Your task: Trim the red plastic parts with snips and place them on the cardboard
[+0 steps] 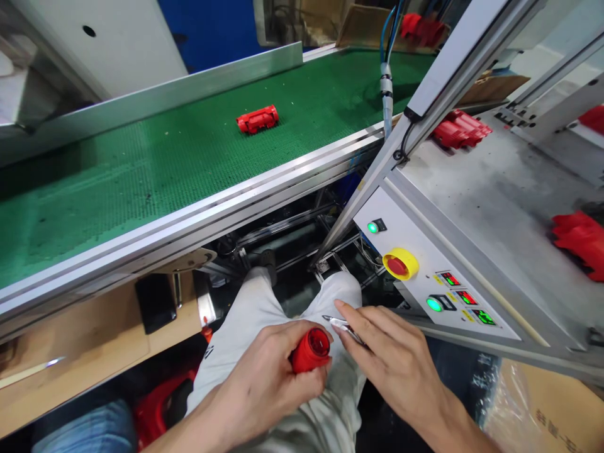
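My left hand [278,377] is wrapped round a red plastic cylinder-shaped part [310,352], its open round end facing up toward me. Just right of it, my right hand [384,358] grips a small pair of metal nippers [346,328], their pointed jaws aimed left at the part without touching it. The palm hides most of the handles. Both hands are above my lap, over light grey trousers [255,308]. A similar red part [258,119] lies on its side on the green conveyor belt [189,145] ahead.
A control panel [425,277] with a yellow-and-red stop button [400,264] stands to the right, below a metal worktop [491,189] holding red parts [461,130]. A metal post [448,75] rises beside the belt. At left, a black phone-like object [155,302] lies on a wooden shelf [104,333].
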`<state>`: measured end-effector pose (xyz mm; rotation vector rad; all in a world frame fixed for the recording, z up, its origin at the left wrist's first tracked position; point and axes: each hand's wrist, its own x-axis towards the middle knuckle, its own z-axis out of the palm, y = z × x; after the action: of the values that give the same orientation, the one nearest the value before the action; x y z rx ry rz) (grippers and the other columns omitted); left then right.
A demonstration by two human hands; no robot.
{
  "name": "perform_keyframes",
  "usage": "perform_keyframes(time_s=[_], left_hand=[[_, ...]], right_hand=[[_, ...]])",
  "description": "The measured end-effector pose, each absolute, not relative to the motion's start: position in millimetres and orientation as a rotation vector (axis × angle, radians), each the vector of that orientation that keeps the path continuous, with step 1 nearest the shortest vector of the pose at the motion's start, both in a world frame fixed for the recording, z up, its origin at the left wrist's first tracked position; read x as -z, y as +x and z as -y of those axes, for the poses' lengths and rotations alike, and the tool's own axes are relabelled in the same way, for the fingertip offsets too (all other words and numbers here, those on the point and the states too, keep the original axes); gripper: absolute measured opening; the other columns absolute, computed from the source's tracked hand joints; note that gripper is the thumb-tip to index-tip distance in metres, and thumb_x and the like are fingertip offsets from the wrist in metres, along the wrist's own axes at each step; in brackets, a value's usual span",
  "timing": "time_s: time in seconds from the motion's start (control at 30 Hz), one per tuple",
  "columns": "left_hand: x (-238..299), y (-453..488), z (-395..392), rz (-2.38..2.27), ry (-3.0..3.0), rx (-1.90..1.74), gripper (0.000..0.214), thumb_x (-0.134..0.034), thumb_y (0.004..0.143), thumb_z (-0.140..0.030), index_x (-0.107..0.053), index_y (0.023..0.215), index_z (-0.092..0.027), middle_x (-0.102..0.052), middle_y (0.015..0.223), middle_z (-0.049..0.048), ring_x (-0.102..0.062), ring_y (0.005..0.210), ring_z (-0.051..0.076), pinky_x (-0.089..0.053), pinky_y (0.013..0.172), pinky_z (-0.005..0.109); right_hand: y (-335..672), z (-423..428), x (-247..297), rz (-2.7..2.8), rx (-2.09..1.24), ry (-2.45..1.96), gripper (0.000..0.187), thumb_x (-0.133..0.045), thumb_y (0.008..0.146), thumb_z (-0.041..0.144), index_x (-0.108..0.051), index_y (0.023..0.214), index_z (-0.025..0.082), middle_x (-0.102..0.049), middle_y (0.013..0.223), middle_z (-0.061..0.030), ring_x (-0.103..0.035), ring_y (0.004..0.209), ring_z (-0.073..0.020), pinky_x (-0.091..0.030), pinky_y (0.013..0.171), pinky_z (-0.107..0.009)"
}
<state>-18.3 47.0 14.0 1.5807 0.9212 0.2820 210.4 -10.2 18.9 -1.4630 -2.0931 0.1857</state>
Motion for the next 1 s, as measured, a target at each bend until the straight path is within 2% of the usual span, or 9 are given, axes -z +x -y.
perform_keyframes(time_s=[0.1,0.2,0.33,0.53,0.73,1.0], left_hand=[[-14.1,-18.7,-47.4,-0.929,1.573,-0.277,0.016,-0.062,0.083,-0.013,-0.068,0.096,-0.02,-0.063,0.081,-0.0016,-0.05,0.072,0.015,-0.038,0.063,0.028],[-14.3,-17.5,-48.2,-0.921,1.581,-0.259,0.011,-0.061,0.082,-0.012,-0.064,0.088,-0.021,-0.057,0.078,-0.0035,-0.046,0.072,0.015,-0.037,0.063,0.027],[-12.0,-16.3,-47.5,-0.904,1.586,-0.234,0.011,-0.062,0.082,-0.012,-0.059,0.085,-0.022,-0.053,0.077,-0.0053,-0.042,0.071,0.014,-0.033,0.062,0.028],[-11.8,-17.9,-45.6,-0.882,1.645,-0.229,0.011,-0.062,0.083,-0.012,-0.058,0.086,-0.022,-0.054,0.077,-0.0056,-0.041,0.071,0.014,-0.033,0.064,0.03],[-14.3,-18.9,-43.9,-0.872,1.68,-0.23,0.015,-0.063,0.083,-0.011,-0.053,0.084,-0.022,-0.053,0.077,-0.0059,-0.043,0.07,0.014,-0.035,0.065,0.03],[-12.4,-20.1,-43.8,-0.873,1.672,-0.211,0.016,-0.062,0.083,-0.01,-0.061,0.092,-0.022,-0.06,0.082,-0.0046,-0.048,0.073,0.015,-0.036,0.066,0.031]], right_hand=[[213.3,10.5,-20.9,1.938,-0.403,-1.489,0.039,-0.069,0.106,0.017,-0.068,0.144,0.019,-0.074,0.095,-0.0027,-0.071,0.082,-0.0155,-0.062,0.075,-0.03],[214.2,12.2,-25.8,1.917,-0.579,-1.477,0.04,-0.071,0.104,0.02,-0.07,0.143,0.022,-0.077,0.106,-0.0043,-0.073,0.094,-0.0169,-0.065,0.083,-0.031],[212.7,12.9,-29.1,2.017,-0.46,-1.445,0.045,-0.067,0.102,0.014,-0.068,0.147,0.019,-0.077,0.112,-0.0077,-0.071,0.1,-0.0211,-0.066,0.089,-0.038],[213.0,13.8,-27.1,2.092,-0.448,-1.442,0.053,-0.064,0.102,0.011,-0.06,0.155,0.016,-0.076,0.113,-0.0087,-0.068,0.1,-0.0227,-0.067,0.09,-0.041],[212.8,15.1,-25.6,2.105,-0.439,-1.431,0.05,-0.064,0.106,0.015,-0.059,0.156,0.015,-0.074,0.111,-0.0081,-0.067,0.098,-0.0223,-0.066,0.086,-0.04],[214.3,11.7,-29.0,2.173,-0.447,-1.403,0.047,-0.063,0.109,0.019,-0.058,0.156,0.014,-0.074,0.108,-0.0073,-0.067,0.095,-0.0219,-0.065,0.084,-0.038]])
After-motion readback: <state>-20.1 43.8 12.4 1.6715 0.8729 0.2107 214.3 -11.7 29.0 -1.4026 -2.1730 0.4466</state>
